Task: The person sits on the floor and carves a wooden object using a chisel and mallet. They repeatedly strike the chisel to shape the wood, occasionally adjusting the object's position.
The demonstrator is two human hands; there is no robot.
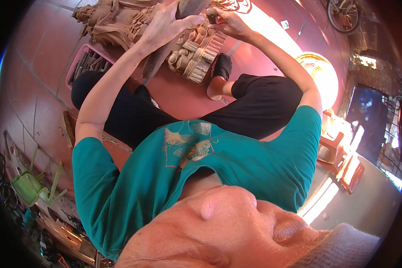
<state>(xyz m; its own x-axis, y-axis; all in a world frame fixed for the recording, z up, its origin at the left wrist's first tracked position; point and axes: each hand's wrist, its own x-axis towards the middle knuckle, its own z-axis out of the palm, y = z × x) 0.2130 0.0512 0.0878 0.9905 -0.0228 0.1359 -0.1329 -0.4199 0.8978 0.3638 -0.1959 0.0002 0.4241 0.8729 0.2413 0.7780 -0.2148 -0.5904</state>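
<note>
A carved brown wooden sculpture [114,22] lies on its side at the top, with a tiered, ornamented base [196,56] toward the right. Above it, my left hand [165,27] is closed round a long dark wooden club [156,60], its thumb stretched across the wood. The club slants down past the wrist, and its upper end reaches the picture's edge. Beside the base, my right hand [230,23] pinches a short dark stub [212,17], perhaps a tool's end; its kind is unclear and the rest is hidden.
A pink basket [68,73] of chisel-like tools sits by my left knee. My crossed legs and a foot [215,87] in a dark slipper border the carving. A brightly lit round object [321,73], a bicycle wheel [344,17] and wooden furniture [337,143] stand right; a green watering can [26,188] left.
</note>
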